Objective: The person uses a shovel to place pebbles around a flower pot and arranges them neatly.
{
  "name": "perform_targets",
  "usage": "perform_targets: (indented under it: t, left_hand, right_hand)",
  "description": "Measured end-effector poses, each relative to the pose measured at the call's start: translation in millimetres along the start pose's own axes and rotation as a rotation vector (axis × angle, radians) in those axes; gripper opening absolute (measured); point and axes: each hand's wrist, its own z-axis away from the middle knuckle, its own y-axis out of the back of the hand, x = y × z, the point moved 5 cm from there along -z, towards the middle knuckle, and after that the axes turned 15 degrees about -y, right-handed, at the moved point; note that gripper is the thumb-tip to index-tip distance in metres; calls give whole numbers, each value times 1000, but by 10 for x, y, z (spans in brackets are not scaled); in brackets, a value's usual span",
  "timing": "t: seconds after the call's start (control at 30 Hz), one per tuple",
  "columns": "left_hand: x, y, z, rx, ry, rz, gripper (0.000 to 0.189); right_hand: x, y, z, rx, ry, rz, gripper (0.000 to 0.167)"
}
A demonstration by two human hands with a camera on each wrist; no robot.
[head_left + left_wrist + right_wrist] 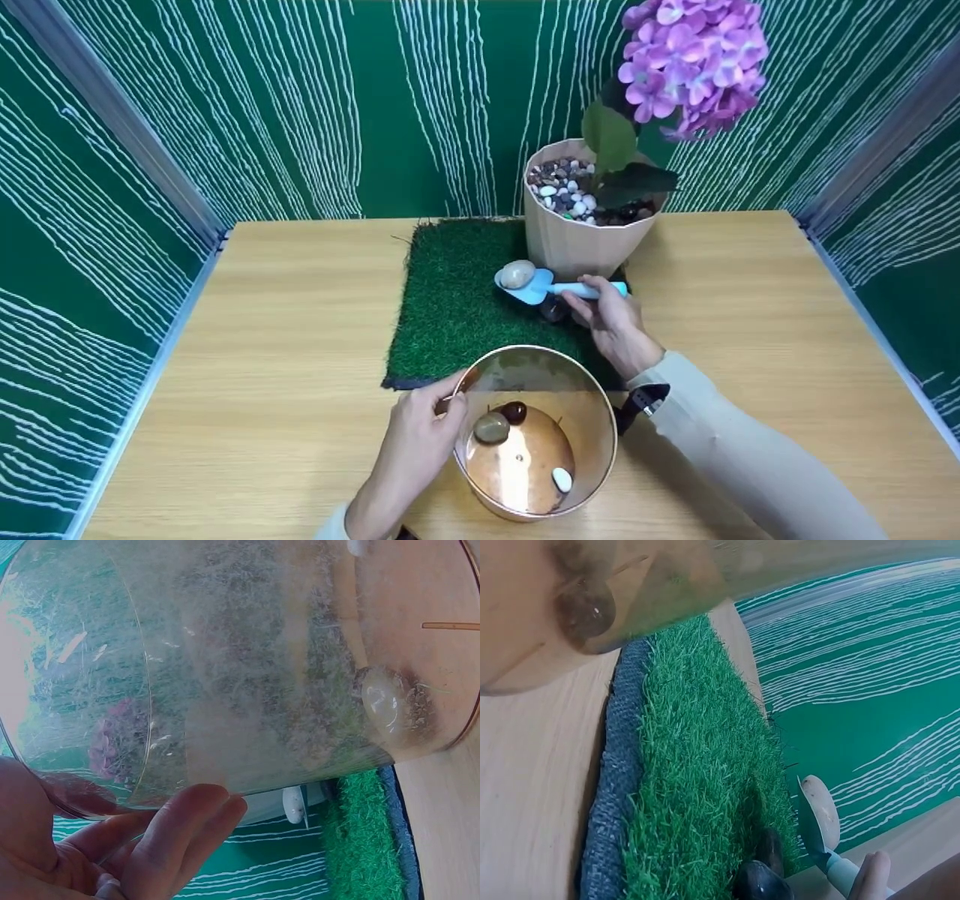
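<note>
My right hand [616, 324] grips the handle of a light blue toy shovel [534, 289] over the grass mat. A pale smooth stone [517, 274] lies on the shovel's blade, also visible in the right wrist view. Below the shovel, dark stones [761, 881] sit on the mat. With thumb and fingers my left hand [424, 427] holds the rim of a clear amber bucket [534, 510] at its left side. Inside the bucket lie a grey-brown stone [491, 428], a dark red-brown stone [514, 412] and a white stone [562, 480].
Behind the shovel stands a beige pot [577, 251] filled with small pebbles [562, 191], holding a purple flower [694, 64]. The green grass mat [450, 300] lies on the wooden table [300, 322]. Green panels [277, 105] with white lines enclose the back and sides.
</note>
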Motion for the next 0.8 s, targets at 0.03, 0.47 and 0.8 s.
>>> perform_targets:
  t: [0.03, 0.47, 0.8]
  left_hand:
    - [1, -1, 0, 0, 0, 3, 42]
    - [-8, 6, 10, -5, 10, 5, 41]
    - [-13, 0, 0, -2, -4, 12, 40]
  right_hand:
    - [1, -3, -9, 4, 2, -4, 12]
    - [-9, -54, -53, 22, -80, -62, 22]
    - [9, -83, -95, 7, -71, -96, 18]
